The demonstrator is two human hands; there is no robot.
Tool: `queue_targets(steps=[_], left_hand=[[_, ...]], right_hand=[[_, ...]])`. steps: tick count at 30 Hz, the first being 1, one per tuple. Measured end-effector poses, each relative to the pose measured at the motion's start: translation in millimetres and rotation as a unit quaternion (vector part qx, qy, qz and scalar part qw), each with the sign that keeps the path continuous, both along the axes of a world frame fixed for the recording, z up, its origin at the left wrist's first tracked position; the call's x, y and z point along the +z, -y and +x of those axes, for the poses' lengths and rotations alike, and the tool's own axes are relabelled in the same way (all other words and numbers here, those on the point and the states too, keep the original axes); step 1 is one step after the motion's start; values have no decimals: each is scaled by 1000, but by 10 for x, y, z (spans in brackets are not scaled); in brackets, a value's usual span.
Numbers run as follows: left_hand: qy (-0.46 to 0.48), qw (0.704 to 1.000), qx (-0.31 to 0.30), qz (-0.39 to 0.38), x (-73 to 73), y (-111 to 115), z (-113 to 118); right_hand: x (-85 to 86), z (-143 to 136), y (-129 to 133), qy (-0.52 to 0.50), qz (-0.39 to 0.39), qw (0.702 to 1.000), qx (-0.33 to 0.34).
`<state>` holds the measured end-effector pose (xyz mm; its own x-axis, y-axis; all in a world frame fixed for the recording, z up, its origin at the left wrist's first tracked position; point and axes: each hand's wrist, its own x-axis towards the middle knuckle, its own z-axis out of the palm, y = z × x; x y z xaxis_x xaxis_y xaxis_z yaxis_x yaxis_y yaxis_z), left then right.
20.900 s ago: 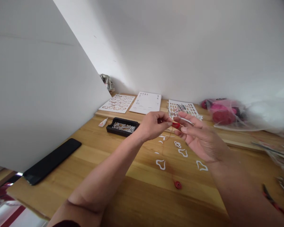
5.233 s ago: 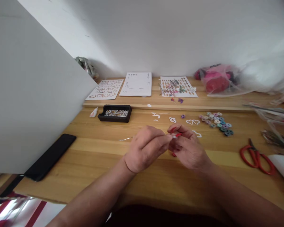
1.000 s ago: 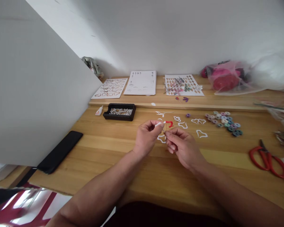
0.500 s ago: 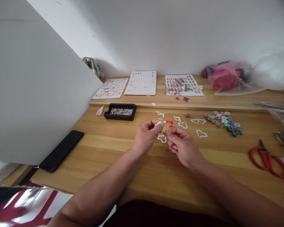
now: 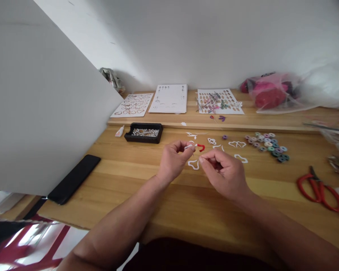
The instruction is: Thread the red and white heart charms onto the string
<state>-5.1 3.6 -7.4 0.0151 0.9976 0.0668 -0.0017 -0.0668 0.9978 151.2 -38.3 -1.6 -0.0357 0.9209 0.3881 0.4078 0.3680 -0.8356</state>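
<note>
My left hand (image 5: 172, 160) is closed in a pinch on a thin white cutout partly covered in red (image 5: 201, 148). The red end sticks out to the right of the fingertips, curved like a hook. To the right, my right hand (image 5: 227, 173) has thumb and forefinger pressed together at a small gap from the left hand. Whatever is between those fingertips is too fine to make out. Under and around the hands lie white curved cutouts, such as a loop-shaped outline (image 5: 193, 165) and another outline (image 5: 241, 158).
Red-handled scissors (image 5: 319, 190) lie at right, near several thread bobbins (image 5: 268, 145). A black tray (image 5: 144, 133) of beads, a small white bottle (image 5: 119, 131) and a black phone (image 5: 75, 178) are at left. Printed sheets (image 5: 168, 98) and a plastic bag (image 5: 274, 94) rest on the back ledge.
My right hand has moved slightly right and turned, drawing away from my left fingertips. The left hand keeps its pinch, and the red end now tilts a little lower.
</note>
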Motion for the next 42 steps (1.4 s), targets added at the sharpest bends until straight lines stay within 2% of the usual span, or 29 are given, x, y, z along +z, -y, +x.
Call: queue_targets(steps=[6, 13, 18, 24, 34, 39, 42], left_hand=[[-30, 997, -73, -27, 23, 16, -12], [7, 988, -143, -65, 47, 15, -45], [22, 985, -153, -76, 34, -2, -60], [27, 985, -151, -79, 57, 2, -52], [-9, 990, -124, -67, 104, -7, -87], [8, 982, -171, -85, 133, 5, -101], [28, 970, -205, -126, 155, 7, -111]], right_hand=[[101, 147, -74, 43, 70, 995, -51], [126, 232, -190, 14, 42, 998, -46], [116, 254, -231, -27, 18, 999, -40], [122, 290, -247, -30, 6, 999, -32], [142, 317, -235, 55, 73, 994, -56], [142, 336, -252, 55, 66, 995, -47], [130, 355, -285, 23, 48, 998, -42]])
